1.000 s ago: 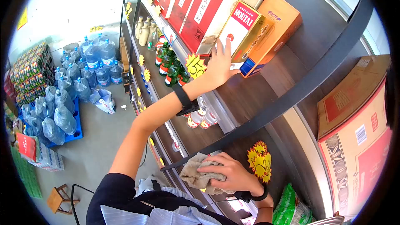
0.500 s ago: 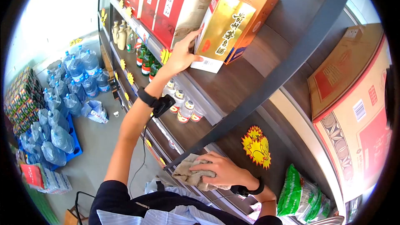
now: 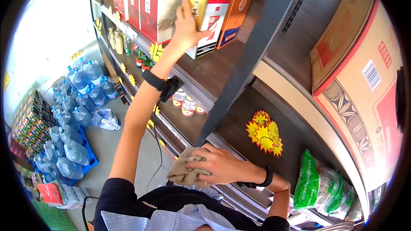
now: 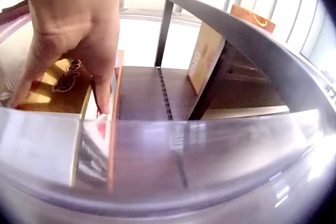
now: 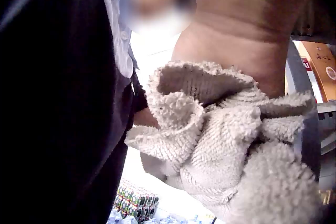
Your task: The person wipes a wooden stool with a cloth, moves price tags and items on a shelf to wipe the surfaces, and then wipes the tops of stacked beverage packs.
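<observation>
On the upper shelf (image 3: pixel 205 75) my left hand (image 3: pixel 187 32) grips a gold, white and red Moutai liquor box (image 3: pixel 216 10), its fingers on the gold side and the thumb on the white side. In the left wrist view the thumb and fingers straddle the box (image 4: pixel 55 90) behind the shelf's clear front strip (image 4: pixel 231 140). An orange box (image 3: pixel 239 6) stands just right of it, and tall red and cream gift boxes (image 3: pixel 150 6) line up to the left. Lower down, my right hand (image 3: pixel 229 167) holds a crumpled greyish-beige cloth (image 3: pixel 184 171) in front of my body.
A dark shelf upright (image 3: pixel 252 60) stands between the two bays. Yellow starburst price tags (image 3: pixel 264 132) lie on the right-hand shelf, near green packets (image 3: pixel 308 179) and a large carton (image 3: pixel 355 90). Bottles (image 3: pixel 188 107) stand below; bagged water jugs (image 3: pixel 70 145) cover part of the floor.
My left hand has turned the Moutai box, so its white front gave way to the gold side, then another red and white side. The right hand still holds the cloth; the view has shifted.
</observation>
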`<state>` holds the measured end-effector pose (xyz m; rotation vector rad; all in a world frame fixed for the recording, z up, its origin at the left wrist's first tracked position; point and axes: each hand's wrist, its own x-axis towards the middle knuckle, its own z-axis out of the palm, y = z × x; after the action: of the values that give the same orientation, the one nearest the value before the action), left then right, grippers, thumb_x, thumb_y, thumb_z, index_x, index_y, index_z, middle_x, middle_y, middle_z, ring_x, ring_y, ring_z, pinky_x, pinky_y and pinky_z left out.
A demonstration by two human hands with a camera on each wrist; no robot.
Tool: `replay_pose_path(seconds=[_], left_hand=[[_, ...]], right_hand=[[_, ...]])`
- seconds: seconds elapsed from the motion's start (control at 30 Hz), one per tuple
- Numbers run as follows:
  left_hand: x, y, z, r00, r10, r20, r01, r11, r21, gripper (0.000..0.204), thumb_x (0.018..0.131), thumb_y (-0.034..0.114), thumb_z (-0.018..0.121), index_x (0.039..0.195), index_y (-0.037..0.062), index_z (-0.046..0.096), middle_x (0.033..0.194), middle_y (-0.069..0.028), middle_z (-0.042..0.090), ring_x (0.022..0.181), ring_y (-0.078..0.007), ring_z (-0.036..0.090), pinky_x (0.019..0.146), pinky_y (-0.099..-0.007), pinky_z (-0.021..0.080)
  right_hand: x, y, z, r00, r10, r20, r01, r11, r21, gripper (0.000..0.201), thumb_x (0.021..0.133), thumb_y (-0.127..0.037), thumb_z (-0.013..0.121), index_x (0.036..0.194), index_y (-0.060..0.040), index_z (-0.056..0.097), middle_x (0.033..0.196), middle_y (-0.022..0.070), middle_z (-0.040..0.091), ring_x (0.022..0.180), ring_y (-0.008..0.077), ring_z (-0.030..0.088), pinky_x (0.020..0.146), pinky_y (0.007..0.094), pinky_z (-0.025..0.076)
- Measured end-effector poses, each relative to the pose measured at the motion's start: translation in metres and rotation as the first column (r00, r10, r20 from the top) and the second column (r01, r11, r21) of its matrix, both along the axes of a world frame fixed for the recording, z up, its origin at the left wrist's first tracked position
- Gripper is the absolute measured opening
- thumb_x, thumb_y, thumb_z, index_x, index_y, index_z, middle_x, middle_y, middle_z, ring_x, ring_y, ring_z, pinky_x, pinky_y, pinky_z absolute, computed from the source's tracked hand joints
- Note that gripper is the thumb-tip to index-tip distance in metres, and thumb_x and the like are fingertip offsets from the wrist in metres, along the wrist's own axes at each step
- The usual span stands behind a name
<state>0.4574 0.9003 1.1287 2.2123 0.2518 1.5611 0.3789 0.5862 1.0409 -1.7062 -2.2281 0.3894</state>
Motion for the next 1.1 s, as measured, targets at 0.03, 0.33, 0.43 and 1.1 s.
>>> replay_pose_path(seconds=[0.03, 0.33, 0.43, 1.1], left_hand=[[-0.005, 0.007, 0.001, 0.999, -0.034, 0.009, 0.034, 0.999, 0.014, 0.126, 0.055, 0.023, 0.084, 0.138, -0.0035, -0.008, 0.13, -0.0327, 0.023, 0.117, -0.0458, 0.035, 0.099, -0.0415, 0.032], [-0.032, 0.029, 0.012, 0.866, -0.5, 0.007, 0.471, 0.811, -0.347, 0.103, 0.052, 0.009, 0.082, 0.138, 0.0003, 0.025, 0.123, -0.0172, 0.051, 0.116, -0.0251, 0.046, 0.098, -0.0337, 0.035], [-0.039, 0.032, 0.021, 0.812, -0.583, 0.012, 0.544, 0.75, -0.377, 0.094, 0.052, 0.005, 0.081, 0.134, 0.0016, 0.035, 0.12, -0.0127, 0.054, 0.111, -0.0187, 0.049, 0.095, -0.032, 0.037], [-0.024, -0.015, -0.008, 0.979, 0.196, -0.052, -0.195, 0.981, 0.022, 0.077, 0.073, 0.019, 0.068, 0.13, -0.0102, 0.025, 0.115, -0.0332, 0.045, 0.093, -0.0457, 0.054, 0.079, -0.0449, 0.047]], right_hand=[[0.0, 0.0, -0.001, 1.0, 0.013, -0.002, -0.013, 1.0, 0.008, 0.035, 0.073, -0.024, 0.062, 0.105, -0.0116, 0.061, 0.11, 0.0112, 0.05, 0.096, 0.0309, 0.048, 0.076, 0.0407, 0.048], [-0.003, -0.003, -0.001, 0.998, 0.045, 0.037, -0.048, 0.997, 0.067, 0.036, 0.072, -0.024, 0.063, 0.105, -0.0105, 0.061, 0.112, 0.0106, 0.049, 0.098, 0.0299, 0.047, 0.075, 0.0389, 0.049], [-0.006, -0.003, 0.003, 0.999, 0.028, 0.041, -0.028, 0.999, 0.016, 0.036, 0.069, -0.021, 0.063, 0.105, -0.0156, 0.062, 0.111, 0.0075, 0.052, 0.096, 0.0259, 0.05, 0.077, 0.0345, 0.048], [-0.004, 0.006, 0.006, 0.995, 0.095, 0.005, -0.095, 0.994, -0.045, 0.038, 0.073, -0.023, 0.064, 0.109, -0.0119, 0.059, 0.113, 0.0096, 0.05, 0.1, 0.0314, 0.048, 0.079, 0.0402, 0.047]])
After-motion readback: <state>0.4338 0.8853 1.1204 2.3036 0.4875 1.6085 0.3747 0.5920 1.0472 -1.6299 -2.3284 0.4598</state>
